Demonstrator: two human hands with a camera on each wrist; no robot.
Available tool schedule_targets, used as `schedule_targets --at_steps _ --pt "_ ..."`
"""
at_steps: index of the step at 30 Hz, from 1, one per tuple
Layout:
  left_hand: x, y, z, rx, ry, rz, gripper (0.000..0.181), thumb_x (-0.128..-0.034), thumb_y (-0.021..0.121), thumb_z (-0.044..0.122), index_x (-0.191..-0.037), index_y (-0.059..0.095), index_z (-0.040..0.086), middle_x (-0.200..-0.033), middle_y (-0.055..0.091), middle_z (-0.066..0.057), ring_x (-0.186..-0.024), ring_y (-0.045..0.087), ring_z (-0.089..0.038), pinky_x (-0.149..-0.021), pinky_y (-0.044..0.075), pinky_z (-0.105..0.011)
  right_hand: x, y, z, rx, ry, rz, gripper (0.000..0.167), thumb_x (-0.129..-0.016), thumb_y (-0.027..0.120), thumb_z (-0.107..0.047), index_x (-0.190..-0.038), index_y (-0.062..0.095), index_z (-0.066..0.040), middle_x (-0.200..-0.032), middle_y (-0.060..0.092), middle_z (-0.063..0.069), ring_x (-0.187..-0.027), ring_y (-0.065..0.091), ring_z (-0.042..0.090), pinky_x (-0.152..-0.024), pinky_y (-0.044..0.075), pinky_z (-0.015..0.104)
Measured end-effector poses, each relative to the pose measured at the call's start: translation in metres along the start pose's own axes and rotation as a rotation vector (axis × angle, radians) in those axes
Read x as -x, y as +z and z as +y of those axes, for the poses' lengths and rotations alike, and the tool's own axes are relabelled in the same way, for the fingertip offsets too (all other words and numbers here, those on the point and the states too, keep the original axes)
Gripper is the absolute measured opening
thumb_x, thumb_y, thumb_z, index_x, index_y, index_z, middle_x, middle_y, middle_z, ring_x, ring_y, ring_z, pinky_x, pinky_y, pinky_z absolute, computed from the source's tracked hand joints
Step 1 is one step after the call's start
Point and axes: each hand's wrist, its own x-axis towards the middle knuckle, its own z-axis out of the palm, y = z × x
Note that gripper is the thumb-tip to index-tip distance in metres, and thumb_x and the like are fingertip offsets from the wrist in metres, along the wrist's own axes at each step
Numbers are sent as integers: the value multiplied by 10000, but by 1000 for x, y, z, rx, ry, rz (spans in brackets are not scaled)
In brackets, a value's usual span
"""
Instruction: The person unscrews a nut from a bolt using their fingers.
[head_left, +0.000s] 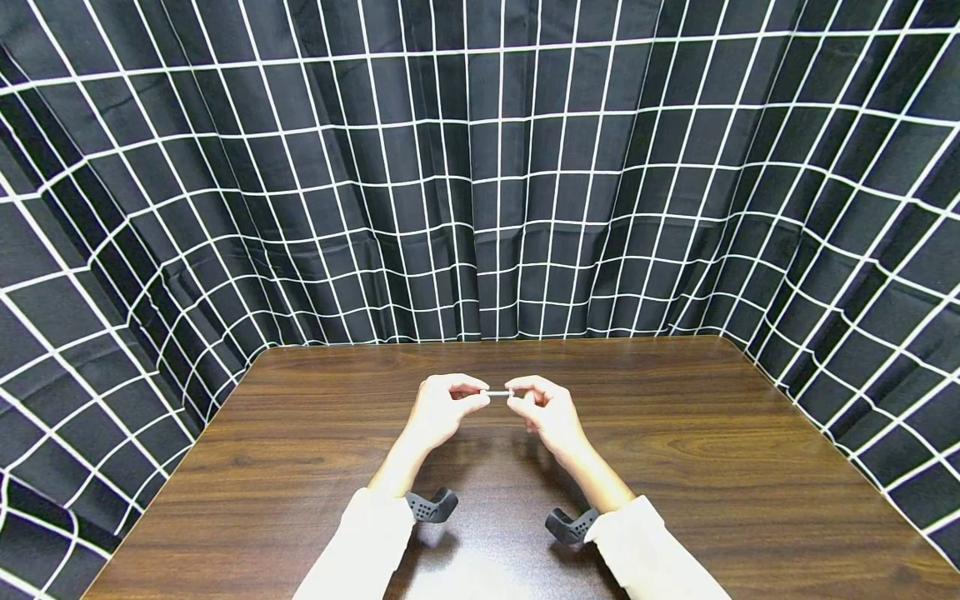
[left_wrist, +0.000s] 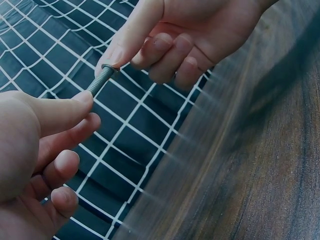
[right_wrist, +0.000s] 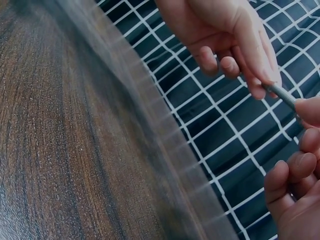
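Note:
Between my two hands a thin grey metal bolt [head_left: 498, 393] is held roughly level above the table. Its thread shows in the left wrist view, where the bolt [left_wrist: 101, 80] widens into a flat collar by the right hand; whether that is its head or a nut I cannot tell. My left hand [head_left: 441, 412] pinches one end with thumb and forefinger. At the collared end, my right hand [head_left: 551, 415] pinches with thumb and forefinger, its other fingers curled loosely. Fingertips hide both ends. The bolt [right_wrist: 282, 95] also appears in the right wrist view.
A brown wood-grain table [head_left: 300, 433] lies below the hands. Dark curtains [head_left: 420, 167] with a white grid surround its back and sides. Each wrist wears a black camera mount, one by the left sleeve [head_left: 367, 533], the other by the right sleeve [head_left: 645, 542].

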Motion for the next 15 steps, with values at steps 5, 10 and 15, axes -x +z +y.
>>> schedule_targets --at_steps 5,10,15 --pt "0 0 -2 10 2 1 141 -808 776 119 -936 751 66 -840 733 19 -715 656 -105 -644 499 -255 0 0 0 -19 -33 -10 221 -843 639 117 -1061 620 153 -538 456 -15 -450 413 65 -457 356 186" --pt "0 -1 0 8 3 -2 133 -809 775 121 -930 751 69 -838 733 17 -716 657 -111 -645 500 -256 0 0 -1 -29 -27 -6 226 -837 634 127 -1061 619 154 -540 452 -15 -448 419 67 -458 359 187" --pt "1 -1 3 9 -3 5 117 -801 780 107 -915 756 96 -832 733 23 -711 655 -110 -641 497 -256 0 0 -1 -35 -29 -3 224 -834 633 132 -1057 622 149 -541 453 -16 -448 421 68 -457 362 188"
